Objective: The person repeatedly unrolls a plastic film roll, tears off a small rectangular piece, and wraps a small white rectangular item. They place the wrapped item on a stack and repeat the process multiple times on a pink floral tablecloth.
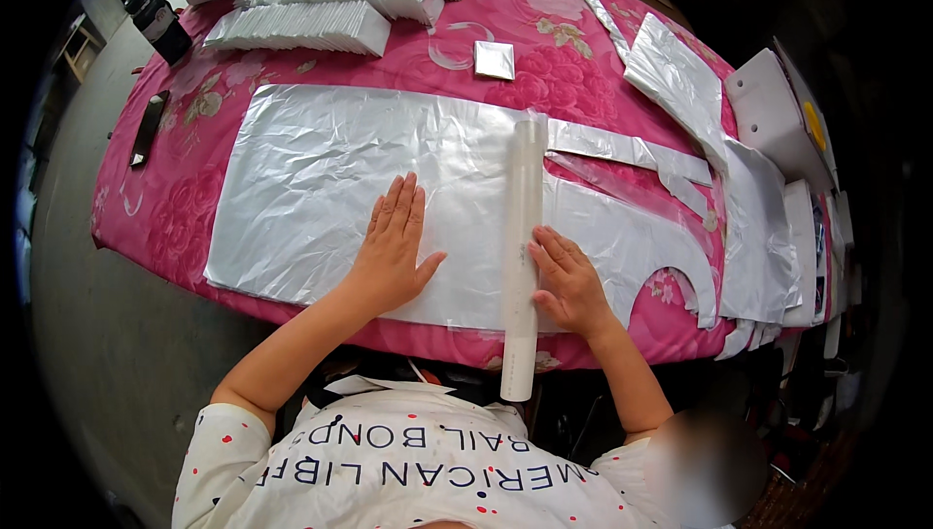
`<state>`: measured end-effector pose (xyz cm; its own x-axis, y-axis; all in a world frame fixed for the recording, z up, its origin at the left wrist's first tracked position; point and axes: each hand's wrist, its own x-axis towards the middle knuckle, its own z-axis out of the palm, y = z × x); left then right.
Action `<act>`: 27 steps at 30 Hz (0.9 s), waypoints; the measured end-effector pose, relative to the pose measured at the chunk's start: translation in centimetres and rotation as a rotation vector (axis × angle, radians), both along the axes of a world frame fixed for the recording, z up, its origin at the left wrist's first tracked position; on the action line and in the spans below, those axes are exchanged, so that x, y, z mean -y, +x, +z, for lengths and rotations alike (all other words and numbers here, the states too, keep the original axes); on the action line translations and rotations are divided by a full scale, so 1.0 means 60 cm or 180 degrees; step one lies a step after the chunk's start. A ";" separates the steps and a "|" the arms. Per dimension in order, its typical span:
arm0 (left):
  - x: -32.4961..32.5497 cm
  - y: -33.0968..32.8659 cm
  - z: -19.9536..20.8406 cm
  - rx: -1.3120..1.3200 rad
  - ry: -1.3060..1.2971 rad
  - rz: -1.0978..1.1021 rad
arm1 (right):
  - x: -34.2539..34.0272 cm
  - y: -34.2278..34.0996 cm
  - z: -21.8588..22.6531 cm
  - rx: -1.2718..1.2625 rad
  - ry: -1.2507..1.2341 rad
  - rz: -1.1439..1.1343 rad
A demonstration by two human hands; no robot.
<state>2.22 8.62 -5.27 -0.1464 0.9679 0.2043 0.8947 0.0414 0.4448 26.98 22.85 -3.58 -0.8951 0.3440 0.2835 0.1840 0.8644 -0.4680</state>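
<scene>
A silvery-white plastic sheet [301,179] lies spread in front of me, in what looks like several thin layers. My left hand [394,242] rests flat on it, fingers stretched and thumb out to the side. A long whitish plastic pipe [525,189] lies across the sheet, its near end jutting past the table edge. Against the pipe's right side is my right hand [571,281], fingers extended and touching it without wrapping round. Beyond the pipe, the film continues as an apron-like piece [612,223] with a curved cutout and a strap-like strip [632,150].
Rows of folded white packets [301,26] stand at the back left; one silvery packet [494,60] lies alone. A dark bottle [157,22] and a dark flat object [149,129] are at left. More film [763,228] and a white box [777,116] line the right edge.
</scene>
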 end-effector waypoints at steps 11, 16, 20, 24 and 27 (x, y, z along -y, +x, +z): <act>0.161 -0.114 0.038 0.0884 0.0768 0.0728 | 0.137 -0.282 0.062 -0.0376 -0.1262 0.2219; 0.304 -0.136 0.034 0.1316 0.0677 0.1509 | 0.056 -0.320 0.035 -0.0438 -0.0418 0.1507; 0.367 -0.117 0.021 0.1698 0.0590 0.1774 | 0.078 -0.394 -0.011 0.0198 0.0576 0.1760; 0.371 -0.103 0.032 0.1926 0.0387 0.1937 | 0.141 -0.518 -0.021 -0.0076 0.0619 0.2080; 0.364 -0.106 0.040 0.1194 -0.0065 0.2245 | 0.204 -0.598 -0.007 0.0355 0.0669 0.1989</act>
